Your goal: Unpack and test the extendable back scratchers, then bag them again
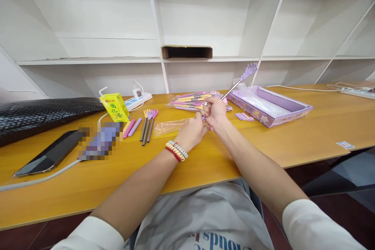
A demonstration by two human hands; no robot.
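Long orange wooden table (293, 140) bearing an open lilac cardboard tray (268, 105). Above the table, the right hand (216, 112) and left hand (191, 132) close their fingers on an extended purple claw-headed metal back scratcher (240, 80); uneven pulling could bend its thin telescoping shaft.

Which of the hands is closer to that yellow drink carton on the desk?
Left. The left hand is nearer the yellow drink carton, a stretch to the carton's right. The right hand grips the purple back scratcher farther right.
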